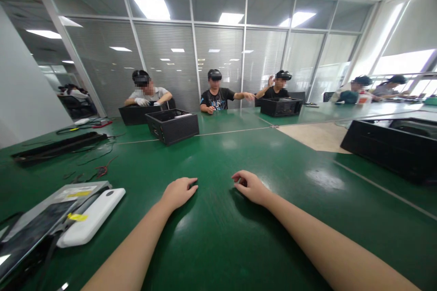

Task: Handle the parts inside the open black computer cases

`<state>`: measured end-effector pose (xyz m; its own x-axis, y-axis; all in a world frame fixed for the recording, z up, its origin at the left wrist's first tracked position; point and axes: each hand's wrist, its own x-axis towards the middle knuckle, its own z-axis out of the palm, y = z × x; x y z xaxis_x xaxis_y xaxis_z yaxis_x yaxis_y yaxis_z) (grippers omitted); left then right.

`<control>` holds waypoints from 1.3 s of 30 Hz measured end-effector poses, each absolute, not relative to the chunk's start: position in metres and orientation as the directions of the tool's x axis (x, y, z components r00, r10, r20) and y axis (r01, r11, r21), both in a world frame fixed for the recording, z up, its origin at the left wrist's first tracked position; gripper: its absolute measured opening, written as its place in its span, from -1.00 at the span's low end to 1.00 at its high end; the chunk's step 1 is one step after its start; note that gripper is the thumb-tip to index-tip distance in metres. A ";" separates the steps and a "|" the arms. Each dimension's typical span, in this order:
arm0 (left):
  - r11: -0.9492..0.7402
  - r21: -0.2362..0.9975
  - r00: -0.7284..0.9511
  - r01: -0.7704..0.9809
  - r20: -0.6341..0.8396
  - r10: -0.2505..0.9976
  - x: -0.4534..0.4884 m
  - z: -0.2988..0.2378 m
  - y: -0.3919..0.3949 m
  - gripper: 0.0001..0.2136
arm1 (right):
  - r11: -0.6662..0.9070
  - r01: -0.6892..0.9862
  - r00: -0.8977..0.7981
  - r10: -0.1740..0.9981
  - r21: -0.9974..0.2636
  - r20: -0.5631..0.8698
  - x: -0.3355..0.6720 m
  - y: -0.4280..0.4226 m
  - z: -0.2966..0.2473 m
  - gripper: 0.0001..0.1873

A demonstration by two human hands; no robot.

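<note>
Both my hands rest on the green table (218, 154) in front of me, a short gap between them. My left hand (178, 192) lies knuckles up with its fingers curled under, and I see nothing in it. My right hand (249, 186) is also curled, fingertips tucked toward the table, and nothing shows in it either. A white flat device (91, 216) lies to the left of my left arm, beside a grey metal unit (51, 211) with yellow labels.
Open black boxes stand on the table: one ahead left (172, 125), one at the far right (392, 145), others in front of several seated people wearing headsets (215, 93). Black strips and loose cables (68, 143) lie at the left. Glass partitions close the back.
</note>
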<state>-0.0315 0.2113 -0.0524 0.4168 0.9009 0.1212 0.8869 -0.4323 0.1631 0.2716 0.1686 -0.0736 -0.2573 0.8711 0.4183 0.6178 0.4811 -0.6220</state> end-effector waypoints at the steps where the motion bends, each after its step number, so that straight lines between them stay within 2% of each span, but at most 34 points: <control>1: -0.426 0.164 0.411 0.890 0.117 0.904 -0.031 -0.052 0.211 -0.55 | 0.481 0.628 -0.257 0.870 -0.612 0.420 0.272 0.169 -0.073 -0.76; 6: -0.404 0.208 0.393 0.891 0.093 0.915 -0.031 -0.050 0.214 -0.55 | 0.477 0.712 -0.252 0.858 -0.515 0.447 0.267 0.160 -0.060 -0.69; 10: -0.388 0.223 0.377 0.894 0.091 0.922 -0.032 -0.051 0.218 -0.54 | 0.424 0.809 -0.192 0.846 -0.408 0.498 0.248 0.142 -0.038 -0.45; 14: -0.397 0.225 0.383 0.890 0.104 0.918 -0.033 -0.052 0.220 -0.54 | 0.273 0.928 -0.068 0.792 -0.253 0.606 0.232 0.138 -0.008 -0.22; 18: -0.401 0.244 0.390 0.883 0.097 0.916 -0.036 -0.053 0.218 -0.53 | 0.072 0.976 0.092 0.714 -0.203 0.694 0.258 0.163 0.024 -0.10; 22: -0.406 0.258 0.392 0.877 0.108 0.914 -0.037 -0.055 0.219 -0.55 | -0.247 0.959 0.276 0.684 -0.141 0.675 0.305 0.195 0.033 -0.26; 25: -0.388 0.255 0.369 0.886 0.118 0.922 -0.034 -0.056 0.223 -0.55 | -0.322 0.940 0.314 0.684 -0.114 0.658 0.317 0.206 0.029 -0.44; 29: -0.343 0.293 0.316 0.893 0.137 0.939 -0.030 -0.059 0.233 -0.57 | -0.399 0.907 0.381 0.649 -0.132 0.658 0.303 0.200 0.029 -0.48; 31: -0.312 0.342 0.277 0.886 0.149 0.949 -0.029 -0.061 0.239 -0.60 | -0.376 0.918 0.357 0.642 -0.127 0.678 0.289 0.186 0.030 -0.45; 34: -0.294 0.489 0.236 0.821 0.179 0.955 -0.030 -0.064 0.246 -0.64 | -0.216 0.969 0.236 0.660 -0.121 0.714 0.267 0.149 0.030 -0.39; 36: -0.262 0.655 0.175 0.709 0.196 0.965 -0.034 -0.065 0.250 -0.63 | -0.047 0.988 0.139 0.683 -0.146 0.717 0.258 0.116 0.033 -0.38; 39: -0.149 0.888 -0.029 0.435 0.179 0.983 -0.051 -0.066 0.256 -0.64 | 0.272 0.932 -0.033 0.722 -0.240 0.691 0.264 0.066 0.039 -0.45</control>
<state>-0.0511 0.2561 -0.0661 -0.0290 0.9834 0.1792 0.4352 -0.1490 0.8879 0.2642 0.0664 0.0392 -0.0328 0.7221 0.6910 0.9319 0.2719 -0.2400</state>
